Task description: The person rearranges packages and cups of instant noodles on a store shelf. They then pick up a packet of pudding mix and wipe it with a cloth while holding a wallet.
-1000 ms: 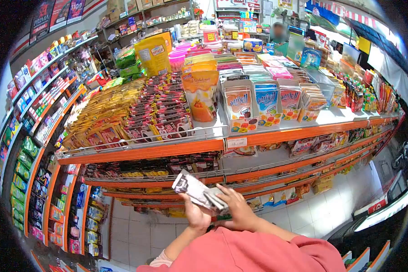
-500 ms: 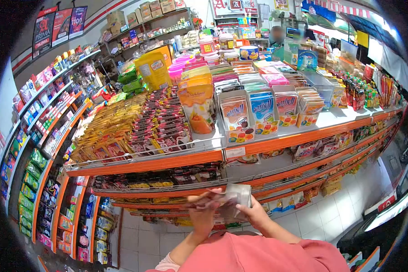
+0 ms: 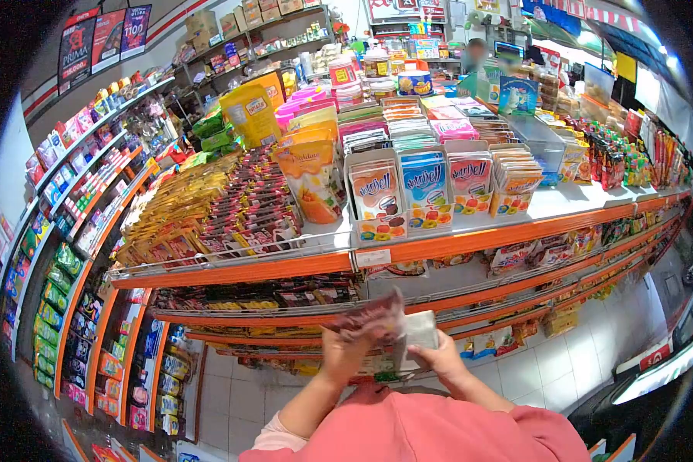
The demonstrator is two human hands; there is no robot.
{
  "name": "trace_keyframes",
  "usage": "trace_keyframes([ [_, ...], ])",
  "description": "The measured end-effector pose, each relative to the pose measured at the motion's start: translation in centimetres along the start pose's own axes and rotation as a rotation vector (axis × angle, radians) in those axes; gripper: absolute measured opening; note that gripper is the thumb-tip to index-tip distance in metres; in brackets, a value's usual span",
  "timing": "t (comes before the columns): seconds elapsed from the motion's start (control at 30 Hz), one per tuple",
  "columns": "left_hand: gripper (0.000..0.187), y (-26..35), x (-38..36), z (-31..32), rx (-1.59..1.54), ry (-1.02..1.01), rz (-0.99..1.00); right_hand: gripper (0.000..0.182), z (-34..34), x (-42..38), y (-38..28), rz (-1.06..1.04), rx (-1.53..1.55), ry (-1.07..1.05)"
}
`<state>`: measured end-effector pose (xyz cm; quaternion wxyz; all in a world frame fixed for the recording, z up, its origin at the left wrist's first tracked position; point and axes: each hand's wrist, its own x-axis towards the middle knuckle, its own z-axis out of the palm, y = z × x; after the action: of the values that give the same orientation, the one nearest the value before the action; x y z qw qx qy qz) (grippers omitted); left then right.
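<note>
Low in front of the pink top, my left hand is closed around dark maroon sachets, which are slightly blurred and point up to the right. Just to its right, my right hand grips a pale grey, box-like pack, thumb on its near face. The sachets and the pack are side by side and overlap in this view. Below them, between my wrists, shows a small green-and-white patch. Both hands are in front of the lower orange-edged shelves.
An orange-edged shelf crosses ahead. On it stand Nutrijell boxes, an orange Puddini pouch and rows of maroon sachets. Packed racks line the left. A person is at the back. White floor tiles lie at right.
My left hand has raised the maroon sachets, and they now tilt up to the right. The pale pack stays in my right hand. The shelf goods have shifted left in view.
</note>
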<state>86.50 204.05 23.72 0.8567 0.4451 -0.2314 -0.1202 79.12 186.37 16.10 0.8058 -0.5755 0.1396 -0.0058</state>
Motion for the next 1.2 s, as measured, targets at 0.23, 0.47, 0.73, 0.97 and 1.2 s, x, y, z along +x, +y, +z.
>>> trace_keyframes([
  [0.23, 0.031, 11.6, 7.4, 0.3, 0.342, 0.141, 0.294, 0.042, -8.2, -2.1, 0.5, -0.149, -0.309, 0.127],
  [0.47, 0.025, 15.9, 15.0, 1.3, 0.665, 0.073, 0.322, 0.047, -11.9, -3.2, 0.5, -0.054, -0.195, 0.175],
  [0.73, 0.037, 14.5, 16.3, 0.2, 0.704, 0.015, 0.247, 0.047, -13.0, -2.7, 1.5, -0.182, -0.228, 0.210],
  [0.97, 0.046, 14.6, 17.0, -0.8, 0.881, 0.047, 0.197, 0.044, -11.4, -2.3, 2.0, -0.224, -0.235, 0.296],
  [1.2, 0.055, 16.2, 16.7, -1.9, 0.778, -0.021, 0.175, 0.037, -8.0, -2.2, -0.3, -0.195, -0.155, 0.336],
])
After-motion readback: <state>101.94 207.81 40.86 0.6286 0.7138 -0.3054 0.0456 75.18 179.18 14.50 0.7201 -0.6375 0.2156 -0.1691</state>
